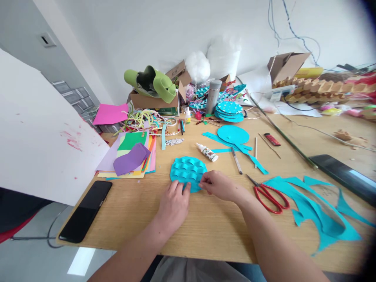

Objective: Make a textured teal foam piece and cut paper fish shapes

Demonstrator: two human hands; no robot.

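A round bright-blue paper disc (pixel 188 166) lies flat on the wooden table before me, with rows of raised, wavy paper strips across it. My left hand (pixel 174 201) rests at its lower edge, fingers stretched out and the tips pressing the paper. At the disc's lower right edge, my right hand (pixel 216 183) is closed in a pinch, with the fingertips on the blue paper. What exactly sits between those fingertips is partly hidden. Just beyond the disc lies a white glue bottle (pixel 207 152) on its side. Red-handled scissors (pixel 268 196) are beside my right forearm.
Blue paper scraps (pixel 319 211) spread at the right, near a pen (pixel 236 160) and blue strips under a plain blue disc (pixel 233 134). Coloured paper sheets (pixel 132 152) and a black phone (pixel 85 211) lie left. A grey flask (pixel 213 97) stands behind, near stacked dotted discs (pixel 229 109).
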